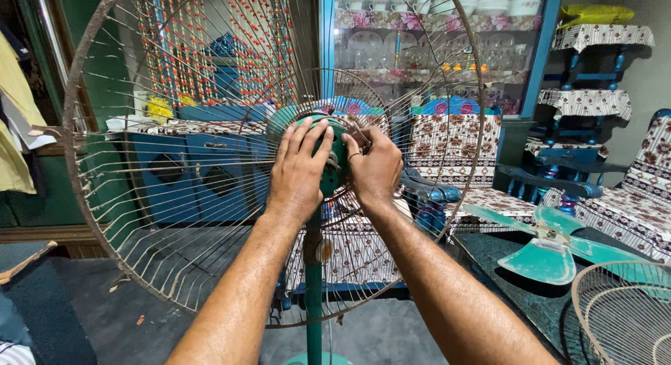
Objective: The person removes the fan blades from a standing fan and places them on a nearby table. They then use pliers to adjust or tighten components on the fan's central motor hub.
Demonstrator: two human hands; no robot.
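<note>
We had the fan blade (552, 249) off already, left hand (299, 166) flat and right hand (374, 168) pinching at the motor hub (335, 155), rear guard (140, 197) still mounted.

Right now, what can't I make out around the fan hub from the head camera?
- Hub centre of the green fan motor: covered by the left hand and right hand.
- What the right fingers pinch: too small, hidden.
- Fan base: cut off by the bottom edge.
- Front grille: cut off at the right corner.
- Rear guard top: cut off by the upper edge.
</note>
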